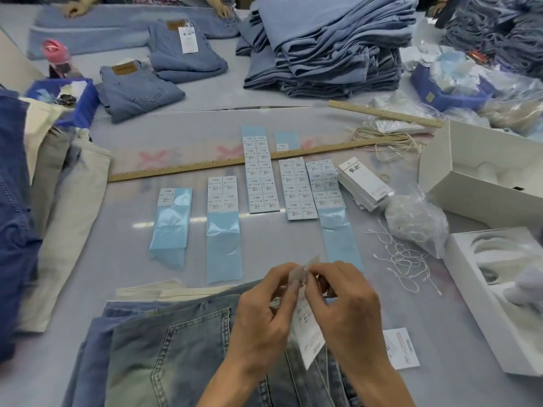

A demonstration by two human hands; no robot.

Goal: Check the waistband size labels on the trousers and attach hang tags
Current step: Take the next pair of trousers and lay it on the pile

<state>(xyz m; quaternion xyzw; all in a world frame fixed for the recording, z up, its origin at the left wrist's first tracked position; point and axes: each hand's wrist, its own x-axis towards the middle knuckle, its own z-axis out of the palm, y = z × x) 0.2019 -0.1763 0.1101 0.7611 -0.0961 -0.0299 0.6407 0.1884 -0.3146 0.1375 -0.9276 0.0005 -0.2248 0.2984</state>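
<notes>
A white hang tag [307, 333] is held upright over faded blue jeans [176, 356] lying at the near edge of the table. My left hand [264, 315] and my right hand [346, 312] both pinch the tag's top end, fingertips meeting there. A thin string hangs from under the tag across the denim. Several sheets of size stickers on pale blue backing [261, 174] lie in rows beyond my hands. A stack of blank hang tags [364, 183] sits to the right of them, and loose white tag strings [402, 259] lie nearby.
Two wooden rulers [235, 163] cross the table. White cardboard boxes [482, 183] stand at the right, a clear bag [417, 221] beside them. Folded jeans [138, 89] and a tall denim pile [329, 45] fill the far side. Other people's hands [76, 8] work there.
</notes>
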